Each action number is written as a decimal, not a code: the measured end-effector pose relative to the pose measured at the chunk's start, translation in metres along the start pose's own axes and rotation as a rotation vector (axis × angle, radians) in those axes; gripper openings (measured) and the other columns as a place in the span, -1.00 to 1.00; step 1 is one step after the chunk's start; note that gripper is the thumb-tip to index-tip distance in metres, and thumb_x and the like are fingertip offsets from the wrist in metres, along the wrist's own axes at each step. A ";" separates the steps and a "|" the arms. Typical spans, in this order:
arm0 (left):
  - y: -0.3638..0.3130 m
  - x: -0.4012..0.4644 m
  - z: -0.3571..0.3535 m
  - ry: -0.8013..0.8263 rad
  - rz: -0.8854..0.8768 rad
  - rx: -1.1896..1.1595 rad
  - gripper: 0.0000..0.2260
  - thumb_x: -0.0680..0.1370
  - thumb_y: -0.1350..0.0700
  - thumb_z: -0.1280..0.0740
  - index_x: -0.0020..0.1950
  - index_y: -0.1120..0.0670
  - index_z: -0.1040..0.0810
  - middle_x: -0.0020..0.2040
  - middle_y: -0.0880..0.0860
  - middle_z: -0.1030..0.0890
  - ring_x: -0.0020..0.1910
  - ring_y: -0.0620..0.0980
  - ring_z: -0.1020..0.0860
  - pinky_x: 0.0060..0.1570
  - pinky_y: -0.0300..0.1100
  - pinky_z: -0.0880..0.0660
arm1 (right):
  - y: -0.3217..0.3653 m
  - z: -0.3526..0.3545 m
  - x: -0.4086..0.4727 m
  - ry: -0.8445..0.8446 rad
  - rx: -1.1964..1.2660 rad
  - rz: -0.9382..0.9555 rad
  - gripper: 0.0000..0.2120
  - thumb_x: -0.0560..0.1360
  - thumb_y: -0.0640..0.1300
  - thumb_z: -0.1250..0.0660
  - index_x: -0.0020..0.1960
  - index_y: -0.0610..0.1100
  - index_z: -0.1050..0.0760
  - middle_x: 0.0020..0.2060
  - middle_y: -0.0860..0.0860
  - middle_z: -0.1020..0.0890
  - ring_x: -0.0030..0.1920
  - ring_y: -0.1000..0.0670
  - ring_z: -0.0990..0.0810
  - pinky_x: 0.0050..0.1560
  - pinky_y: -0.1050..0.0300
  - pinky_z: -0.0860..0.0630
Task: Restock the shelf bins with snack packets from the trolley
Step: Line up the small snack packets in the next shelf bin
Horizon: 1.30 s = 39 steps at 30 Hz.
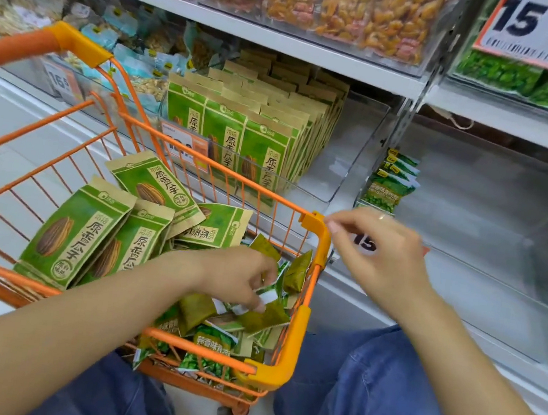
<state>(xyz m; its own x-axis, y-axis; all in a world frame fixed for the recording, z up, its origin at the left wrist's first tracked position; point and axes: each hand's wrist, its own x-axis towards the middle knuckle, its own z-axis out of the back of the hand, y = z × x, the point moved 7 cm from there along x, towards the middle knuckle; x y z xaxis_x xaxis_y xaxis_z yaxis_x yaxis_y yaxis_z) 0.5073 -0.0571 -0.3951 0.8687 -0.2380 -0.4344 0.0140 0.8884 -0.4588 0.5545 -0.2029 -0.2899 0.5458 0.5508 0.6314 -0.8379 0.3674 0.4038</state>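
Observation:
An orange wire trolley [298,334] stands in front of me, holding large green sunflower-seed bags [72,237] on the left and several small green snack packets [214,341] on the right. My left hand [239,279] reaches into the trolley and pinches a small green-and-white packet [266,298] among the pile. My right hand [377,258] hovers just right of the trolley's far corner, fingers loosely curled, holding nothing. A clear shelf bin [493,206] to the right holds a few small green packets [389,183] at its left end.
The neighbouring clear bin [350,161] is packed with upright green sunflower-seed bags [241,124], leaving a gap at its right side. Bins of blue-white packets [136,52] sit to the left. Upper shelves carry orange snacks and price tags. My knees in blue jeans [364,390] flank the trolley.

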 end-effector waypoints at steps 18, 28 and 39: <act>-0.007 -0.036 0.082 -0.566 -0.255 -1.011 -0.64 0.47 -0.03 -0.35 0.22 0.09 -0.54 -0.23 0.05 -0.52 -0.26 0.02 -0.50 -0.37 -0.19 -0.50 | -0.006 -0.040 -0.006 0.228 0.880 -0.651 -0.86 0.48 -0.32 -0.33 0.02 -0.15 -0.50 -0.10 -0.12 -0.68 -0.09 -0.03 -0.67 -0.08 0.10 -0.62; -0.002 -0.035 0.081 -0.636 -0.239 -1.014 -0.97 0.52 0.20 -0.36 -0.12 0.15 -0.58 -0.22 0.10 -0.68 -0.21 -0.02 -0.67 -0.21 -0.25 -0.58 | -0.018 -0.037 -0.008 0.032 0.937 -0.742 -0.55 0.21 -0.23 -0.55 0.05 -0.11 -0.50 -0.14 -0.03 -0.68 -0.15 0.00 -0.67 -0.10 0.11 -0.60; -0.021 -0.017 0.042 -0.573 -0.196 0.203 -0.73 0.61 -0.18 -0.12 0.22 -0.13 -0.48 0.10 -0.18 -0.60 0.05 -0.09 -0.56 -0.12 -0.18 -0.46 | -0.090 0.079 0.047 -0.228 -0.178 -0.489 -0.79 0.52 -0.18 -0.32 0.13 -0.11 -0.60 0.05 -0.03 -0.65 0.10 0.00 -0.57 0.08 0.21 -0.37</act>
<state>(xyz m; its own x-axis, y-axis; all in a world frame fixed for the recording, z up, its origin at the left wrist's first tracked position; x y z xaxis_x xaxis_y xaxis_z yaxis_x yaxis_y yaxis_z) 0.5129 -0.0552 -0.3451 0.9667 -0.2059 0.1520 0.2442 0.9199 -0.3068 0.6547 -0.2694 -0.2441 0.8377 0.1166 0.5336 -0.4627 0.6706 0.5798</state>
